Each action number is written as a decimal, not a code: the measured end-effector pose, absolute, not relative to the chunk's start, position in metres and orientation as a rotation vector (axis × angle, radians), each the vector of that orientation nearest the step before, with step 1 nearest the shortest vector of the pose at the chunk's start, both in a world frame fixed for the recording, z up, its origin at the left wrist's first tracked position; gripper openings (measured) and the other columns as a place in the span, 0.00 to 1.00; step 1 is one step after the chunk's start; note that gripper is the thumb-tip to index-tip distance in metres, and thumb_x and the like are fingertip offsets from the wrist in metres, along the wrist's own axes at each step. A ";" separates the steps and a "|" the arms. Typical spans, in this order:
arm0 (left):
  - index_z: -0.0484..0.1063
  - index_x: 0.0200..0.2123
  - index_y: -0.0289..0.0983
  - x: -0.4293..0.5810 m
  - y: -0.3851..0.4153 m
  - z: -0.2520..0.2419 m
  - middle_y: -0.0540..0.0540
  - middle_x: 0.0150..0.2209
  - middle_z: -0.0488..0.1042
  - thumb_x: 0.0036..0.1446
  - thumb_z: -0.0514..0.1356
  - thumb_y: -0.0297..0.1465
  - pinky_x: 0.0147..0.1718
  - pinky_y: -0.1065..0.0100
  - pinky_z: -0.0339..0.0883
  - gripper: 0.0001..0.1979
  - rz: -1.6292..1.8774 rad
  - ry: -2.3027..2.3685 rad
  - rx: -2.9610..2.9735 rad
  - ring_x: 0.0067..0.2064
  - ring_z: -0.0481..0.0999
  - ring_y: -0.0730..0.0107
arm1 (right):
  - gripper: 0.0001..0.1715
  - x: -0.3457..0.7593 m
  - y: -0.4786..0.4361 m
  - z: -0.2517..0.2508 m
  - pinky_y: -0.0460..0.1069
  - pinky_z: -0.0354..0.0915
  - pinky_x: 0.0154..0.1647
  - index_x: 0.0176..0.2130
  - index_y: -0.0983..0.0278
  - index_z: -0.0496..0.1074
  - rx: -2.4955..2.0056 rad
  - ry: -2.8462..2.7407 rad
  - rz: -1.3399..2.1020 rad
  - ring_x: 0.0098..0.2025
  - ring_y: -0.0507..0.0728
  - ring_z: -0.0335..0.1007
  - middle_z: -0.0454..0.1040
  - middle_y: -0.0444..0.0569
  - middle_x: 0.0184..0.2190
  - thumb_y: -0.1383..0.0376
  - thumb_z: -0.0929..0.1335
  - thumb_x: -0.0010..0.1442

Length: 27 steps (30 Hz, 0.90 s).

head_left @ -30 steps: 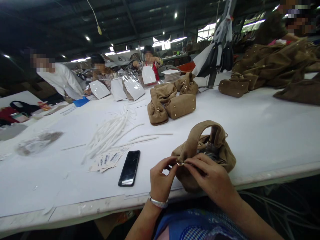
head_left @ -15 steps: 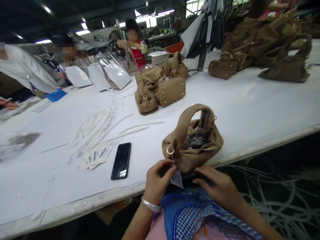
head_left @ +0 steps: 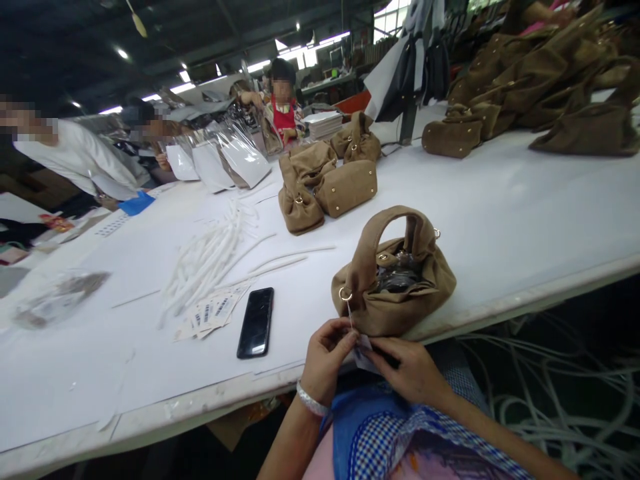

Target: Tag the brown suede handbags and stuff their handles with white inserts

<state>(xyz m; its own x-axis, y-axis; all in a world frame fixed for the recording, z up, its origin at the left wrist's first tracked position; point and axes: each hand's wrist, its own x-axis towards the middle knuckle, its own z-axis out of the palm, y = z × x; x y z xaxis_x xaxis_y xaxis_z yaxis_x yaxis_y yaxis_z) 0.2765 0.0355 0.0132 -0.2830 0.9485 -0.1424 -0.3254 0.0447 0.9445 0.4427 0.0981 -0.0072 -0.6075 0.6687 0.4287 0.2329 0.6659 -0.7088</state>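
A tan handbag (head_left: 395, 313) stands upright at the table's front edge, its handle arched up and clear plastic (head_left: 400, 273) showing in its mouth. From the gold ring (head_left: 345, 294) at the handle's left end hangs a thin string with a white tag (head_left: 365, 355). My left hand (head_left: 333, 347) pinches the string and the tag's top between thumb and fingers. At the tag's right side, my right hand (head_left: 407, 367) has its thumb and fingers closed on the tag. Part of the tag is hidden by the fingers.
A black phone (head_left: 255, 323) lies left of my hands, beside barcode tags (head_left: 213, 312) and white tubing pieces (head_left: 215, 250). More tan handbags (head_left: 347, 187) stand farther back, with a heap (head_left: 525, 80) at right. Several people work across the table (head_left: 500, 220).
My right hand has moved left from below the bag onto the tag. My left hand keeps its pinch. The view has shifted slightly, so the table's contents appear farther right.
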 end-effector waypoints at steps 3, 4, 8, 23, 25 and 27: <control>0.77 0.40 0.36 0.274 0.029 0.029 0.48 0.33 0.77 0.54 0.69 0.34 0.39 0.71 0.70 0.11 1.460 1.246 0.789 0.34 0.75 0.73 | 0.18 0.462 0.099 0.020 0.46 0.73 0.42 0.50 0.60 0.75 -0.569 -2.146 0.508 0.40 0.53 0.79 0.81 0.46 0.41 0.74 0.68 0.62; 0.77 0.39 0.36 0.274 0.027 0.034 0.49 0.33 0.77 0.54 0.69 0.34 0.38 0.71 0.70 0.11 1.453 1.253 0.801 0.34 0.75 0.74 | 0.21 0.472 0.099 0.032 0.47 0.72 0.45 0.52 0.60 0.75 -0.543 -2.137 0.399 0.42 0.53 0.78 0.81 0.46 0.42 0.75 0.69 0.61; 0.77 0.39 0.37 0.276 0.028 0.043 0.50 0.31 0.76 0.54 0.69 0.35 0.37 0.71 0.70 0.11 1.450 1.253 0.810 0.32 0.75 0.74 | 0.30 0.503 0.103 0.067 0.51 0.68 0.50 0.58 0.58 0.71 -0.610 -2.119 0.039 0.46 0.56 0.74 0.79 0.47 0.47 0.78 0.69 0.59; 0.78 0.38 0.35 0.291 0.043 0.043 0.48 0.29 0.76 0.50 0.71 0.37 0.27 0.75 0.66 0.15 1.338 1.303 0.787 0.29 0.73 0.75 | 0.15 0.467 0.121 0.025 0.53 0.74 0.44 0.48 0.62 0.73 -0.774 -2.037 0.197 0.42 0.58 0.76 0.79 0.51 0.40 0.68 0.72 0.61; 0.78 0.38 0.34 0.291 0.043 0.042 0.48 0.28 0.76 0.49 0.72 0.37 0.27 0.76 0.67 0.16 1.341 1.272 0.739 0.29 0.74 0.74 | 0.13 0.465 0.123 0.028 0.53 0.74 0.44 0.48 0.61 0.74 -0.768 -2.060 0.218 0.42 0.58 0.76 0.79 0.51 0.40 0.70 0.70 0.62; 0.77 0.37 0.34 0.292 0.044 0.042 0.48 0.29 0.77 0.48 0.73 0.36 0.28 0.75 0.70 0.16 1.353 1.224 0.686 0.30 0.77 0.72 | 0.13 0.465 0.125 0.031 0.52 0.74 0.44 0.47 0.61 0.75 -0.739 -2.092 0.255 0.42 0.57 0.76 0.79 0.50 0.40 0.71 0.69 0.62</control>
